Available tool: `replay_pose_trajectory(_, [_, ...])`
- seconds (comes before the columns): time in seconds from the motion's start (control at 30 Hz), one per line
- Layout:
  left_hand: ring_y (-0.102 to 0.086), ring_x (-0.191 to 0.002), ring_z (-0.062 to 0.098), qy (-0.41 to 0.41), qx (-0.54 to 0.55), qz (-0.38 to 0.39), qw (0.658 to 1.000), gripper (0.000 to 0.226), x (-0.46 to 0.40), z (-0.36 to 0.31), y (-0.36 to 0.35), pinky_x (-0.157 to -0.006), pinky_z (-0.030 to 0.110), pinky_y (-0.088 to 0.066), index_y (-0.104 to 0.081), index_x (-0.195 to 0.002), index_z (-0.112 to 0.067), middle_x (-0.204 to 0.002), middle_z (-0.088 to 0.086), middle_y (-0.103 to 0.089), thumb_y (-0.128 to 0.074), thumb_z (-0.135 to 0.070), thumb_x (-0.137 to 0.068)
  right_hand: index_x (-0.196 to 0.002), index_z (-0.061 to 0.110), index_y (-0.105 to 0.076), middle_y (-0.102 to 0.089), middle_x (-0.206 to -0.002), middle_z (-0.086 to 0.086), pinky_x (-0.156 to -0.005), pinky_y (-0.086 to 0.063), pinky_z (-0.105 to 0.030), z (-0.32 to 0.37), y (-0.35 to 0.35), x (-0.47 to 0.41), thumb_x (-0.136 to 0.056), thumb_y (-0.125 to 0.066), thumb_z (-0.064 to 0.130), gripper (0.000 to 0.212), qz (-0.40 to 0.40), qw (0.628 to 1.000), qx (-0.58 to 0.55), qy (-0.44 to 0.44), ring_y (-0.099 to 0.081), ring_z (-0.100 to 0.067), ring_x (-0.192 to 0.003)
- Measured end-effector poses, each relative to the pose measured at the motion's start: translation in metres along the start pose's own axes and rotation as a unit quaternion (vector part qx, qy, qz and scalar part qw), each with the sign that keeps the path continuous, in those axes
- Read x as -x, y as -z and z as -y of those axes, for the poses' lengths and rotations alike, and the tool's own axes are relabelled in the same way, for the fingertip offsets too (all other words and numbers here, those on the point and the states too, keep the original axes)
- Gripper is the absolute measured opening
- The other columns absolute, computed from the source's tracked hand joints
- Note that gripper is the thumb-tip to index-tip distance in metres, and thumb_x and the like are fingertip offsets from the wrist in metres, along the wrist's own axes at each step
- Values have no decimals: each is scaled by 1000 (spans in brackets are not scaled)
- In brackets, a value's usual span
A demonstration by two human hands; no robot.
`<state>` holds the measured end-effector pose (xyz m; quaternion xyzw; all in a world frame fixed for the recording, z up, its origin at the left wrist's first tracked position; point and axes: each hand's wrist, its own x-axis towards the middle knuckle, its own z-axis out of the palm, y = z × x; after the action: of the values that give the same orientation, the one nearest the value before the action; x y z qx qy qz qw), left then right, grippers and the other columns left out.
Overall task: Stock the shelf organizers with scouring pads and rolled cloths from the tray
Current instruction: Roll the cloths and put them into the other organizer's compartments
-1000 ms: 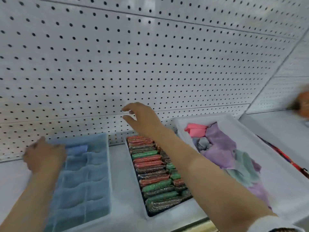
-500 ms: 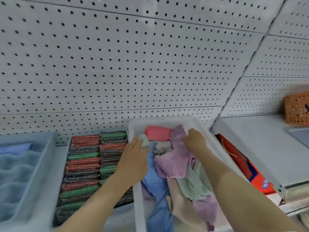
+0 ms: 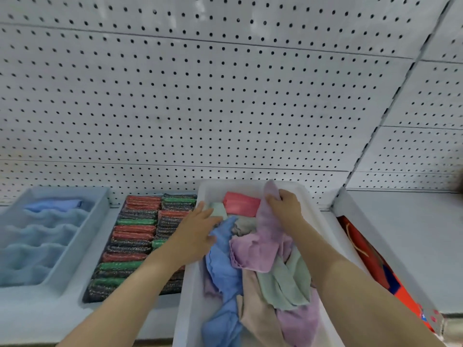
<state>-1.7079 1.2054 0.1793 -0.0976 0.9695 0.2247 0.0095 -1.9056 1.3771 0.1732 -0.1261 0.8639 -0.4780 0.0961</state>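
Fingers of the right hand (image 3: pixel 284 206) pinch a purple cloth (image 3: pixel 260 244) and lift its corner above the white tray (image 3: pixel 310 196), over a loose heap of blue, green, beige and pink cloths. The left hand (image 3: pixel 198 234) lies flat with fingers spread on a blue cloth (image 3: pixel 223 261) at the tray's left rim. Left of the tray sits an organizer packed with red and green scouring pads (image 3: pixel 135 244); farther left, a blue organizer (image 3: pixel 72 249) holds one rolled blue cloth (image 3: pixel 55 205) at its far end.
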Motion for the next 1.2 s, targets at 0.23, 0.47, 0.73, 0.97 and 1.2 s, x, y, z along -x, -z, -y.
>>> replay_pose_trajectory(0.23, [-24, -144, 1, -52, 278, -94, 954, 80, -19, -47, 122, -119, 35, -25, -33, -147, -48, -157, -20, -29, -70, -63, -78, -99, 1, -69, -69, -97, -19, -78, -49, -42, 102, 45, 38, -87, -68, 17, 20, 218, 940, -242, 105, -64, -29, -86])
replay_pose_trajectory(0.47, [-69, -102, 24, -81, 388, -34, 917, 33, -22, -47, 189, -99, 43, -53, -69, -112, -5, -110, 14, -73, -77, -20, -83, -108, -6, -67, -70, -103, -22, -75, -55, -35, 183, 64, 66, -91, -64, 11, 24, 215, 910, -310, 172, -67, -28, -90])
replay_pose_trajectory(0.73, [-61, -79, 17, -119, 512, -135, 840, 19, 5, -40, 247, -81, 34, -53, -70, -90, -9, -80, 1, -66, -71, -25, -80, -112, 6, -67, -71, -97, -11, -75, -49, -35, 222, 60, 78, -94, -63, 21, 24, 177, 904, -330, 209, -63, -24, -85])
replay_pose_trajectory(0.97, [-53, -66, 14, -222, 511, -177, 812, 20, 29, -49, 287, -68, 24, -48, -68, -91, -12, -76, 4, -59, -78, -28, -82, -104, 7, -70, -68, -91, -5, -71, -51, -29, 267, 63, 91, -88, -63, 16, 19, 232, 825, -440, 268, -59, -18, -80])
replay_pose_trajectory(1.2, [-56, -128, 16, -269, 460, -144, 834, 6, 27, -45, 289, -109, 40, -36, -71, -84, -21, -133, 2, -63, -72, -27, -85, -95, 14, -71, -69, -98, -1, -80, -48, -31, 287, 38, 104, -93, -59, 15, 12, 301, 812, -409, 286, -61, -16, -92])
